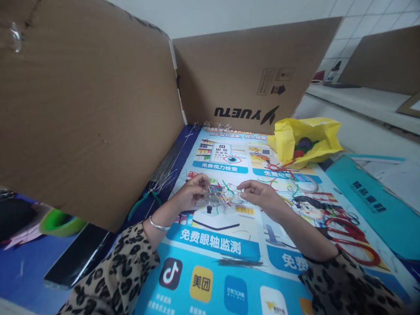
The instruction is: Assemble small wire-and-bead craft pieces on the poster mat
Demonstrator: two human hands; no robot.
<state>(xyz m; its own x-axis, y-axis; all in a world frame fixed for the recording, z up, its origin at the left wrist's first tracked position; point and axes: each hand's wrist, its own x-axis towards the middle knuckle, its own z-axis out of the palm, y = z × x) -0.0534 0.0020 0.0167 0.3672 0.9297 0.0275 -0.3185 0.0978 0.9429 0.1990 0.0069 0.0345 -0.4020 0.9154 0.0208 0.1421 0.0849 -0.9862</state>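
Between my hands is a small openwork piece of bent silver wire [233, 195], with bits of red, green and yellow yarn on it. My left hand [193, 192], a bangle on its wrist, pinches the wire at the left end between thumb and fingertips. At the other end, my right hand [259, 194] has its thumb and forefinger closed on the wire edge. Both hands hold the piece low over the printed poster sheet [210, 240]. Fine details of the wire are blurred.
Cardboard panels [229, 74] stand at the left and back. A yellow bag [305, 142] holds yarn balls. Red-handled scissors [356, 243] lie at right. Teal-handled pliers [142, 203] and long wires [167, 168] lie at left. Short wires [241, 262] lie in front.
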